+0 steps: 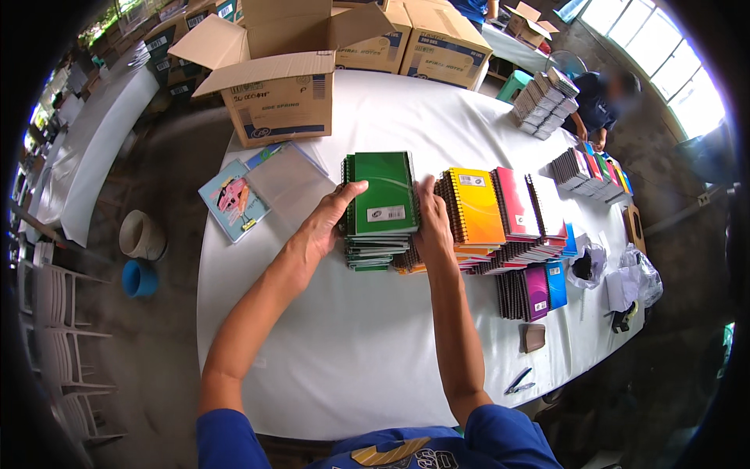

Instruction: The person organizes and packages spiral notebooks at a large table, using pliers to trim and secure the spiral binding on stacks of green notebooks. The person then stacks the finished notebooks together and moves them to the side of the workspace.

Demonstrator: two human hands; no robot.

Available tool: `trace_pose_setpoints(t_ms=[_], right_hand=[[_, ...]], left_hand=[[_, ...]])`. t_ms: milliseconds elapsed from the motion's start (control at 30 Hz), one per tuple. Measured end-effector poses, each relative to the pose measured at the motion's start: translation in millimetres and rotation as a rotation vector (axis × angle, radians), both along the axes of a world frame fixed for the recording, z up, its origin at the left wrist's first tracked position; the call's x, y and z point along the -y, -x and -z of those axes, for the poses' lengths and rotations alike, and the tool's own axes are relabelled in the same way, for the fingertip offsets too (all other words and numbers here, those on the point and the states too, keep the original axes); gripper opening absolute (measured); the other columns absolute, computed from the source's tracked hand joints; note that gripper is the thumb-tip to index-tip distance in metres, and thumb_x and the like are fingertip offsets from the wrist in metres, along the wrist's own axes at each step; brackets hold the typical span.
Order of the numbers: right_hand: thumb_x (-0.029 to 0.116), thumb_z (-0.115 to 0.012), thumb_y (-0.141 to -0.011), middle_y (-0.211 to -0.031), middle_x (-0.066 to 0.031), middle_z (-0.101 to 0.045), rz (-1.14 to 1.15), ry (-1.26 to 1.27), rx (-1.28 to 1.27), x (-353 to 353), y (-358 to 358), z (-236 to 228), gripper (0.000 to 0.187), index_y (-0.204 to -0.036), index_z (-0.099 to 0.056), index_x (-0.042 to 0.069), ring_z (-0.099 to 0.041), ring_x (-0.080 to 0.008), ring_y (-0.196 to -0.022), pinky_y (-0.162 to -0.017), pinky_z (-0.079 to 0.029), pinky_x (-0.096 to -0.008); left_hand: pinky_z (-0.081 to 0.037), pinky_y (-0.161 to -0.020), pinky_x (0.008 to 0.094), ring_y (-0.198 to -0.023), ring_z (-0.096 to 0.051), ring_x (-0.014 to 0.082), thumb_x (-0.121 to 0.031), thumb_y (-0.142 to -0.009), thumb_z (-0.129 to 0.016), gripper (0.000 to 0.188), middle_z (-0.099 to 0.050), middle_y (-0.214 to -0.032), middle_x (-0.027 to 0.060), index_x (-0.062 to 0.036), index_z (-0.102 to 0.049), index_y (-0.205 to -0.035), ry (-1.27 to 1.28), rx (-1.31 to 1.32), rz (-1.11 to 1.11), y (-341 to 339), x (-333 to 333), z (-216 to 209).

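A stack of green spiral notebooks (383, 187) rises from the white-covered table (336, 344) in front of me. My left hand (332, 219) clasps the stack's left side, its thumb resting over the top cover. Along the right side lies my right hand (432, 223), fingers upright and pressed to the edges. Just right of it stand stacks of yellow notebooks (476, 207), red notebooks (517, 203) and more spiral-bound ones. Purple notebooks (536, 289) and blue notebooks (555, 283) are piled nearer to me. How far my fingers reach round the green stack is partly hidden.
Behind the stack sits an open cardboard box (281, 102). Illustrated notebooks (234, 203) and a clear plastic sheet lie to the left. Pliers (519, 383), a brown block (533, 338) and plastic bags (641, 277) are on the right. Another person (598, 102) handles notebooks at the far right.
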State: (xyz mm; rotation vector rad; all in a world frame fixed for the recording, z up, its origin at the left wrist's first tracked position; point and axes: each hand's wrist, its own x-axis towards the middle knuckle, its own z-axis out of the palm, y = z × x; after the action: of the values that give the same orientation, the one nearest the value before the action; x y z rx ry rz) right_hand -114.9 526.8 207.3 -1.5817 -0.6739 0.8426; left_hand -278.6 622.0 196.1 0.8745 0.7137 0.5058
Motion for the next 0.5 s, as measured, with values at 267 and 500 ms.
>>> trace_pose_setpoints(t_ms=[267, 500], right_hand=[[0.02, -0.054, -0.098, -0.147, -0.0236, -0.036, -0.126, -0.286, 0.92, 36.7, 33.9, -25.6, 0.044, -0.139, -0.047, 0.004, -0.039, -0.0377, -0.134, -0.109, -0.035, -0.0461], [0.027, -0.059, -0.094, -0.145, -0.0222, -0.039, -0.156, -0.293, 1.147, 42.0, 19.3, -11.2, 0.045, -0.131, -0.054, 0.002, -0.039, -0.0377, -0.132, -0.108, -0.029, -0.0534]], left_hand=[[-0.04, -0.101, 0.042, -0.12, -0.05, 0.023, -0.061, -0.08, -0.065, 0.083, -0.053, -0.132, 0.0112, -0.0071, -0.044, -0.14, -0.076, -0.028, -0.03, 1.7, -0.1, -3.4], [-0.038, -0.106, 0.0408, -0.134, -0.04, 0.0257, -0.071, -0.09, -0.042, 0.086, -0.044, -0.145, 0.0154, -0.0062, -0.038, -0.145, -0.254, -0.063, -0.352, 11.8, -9.6, 79.7]])
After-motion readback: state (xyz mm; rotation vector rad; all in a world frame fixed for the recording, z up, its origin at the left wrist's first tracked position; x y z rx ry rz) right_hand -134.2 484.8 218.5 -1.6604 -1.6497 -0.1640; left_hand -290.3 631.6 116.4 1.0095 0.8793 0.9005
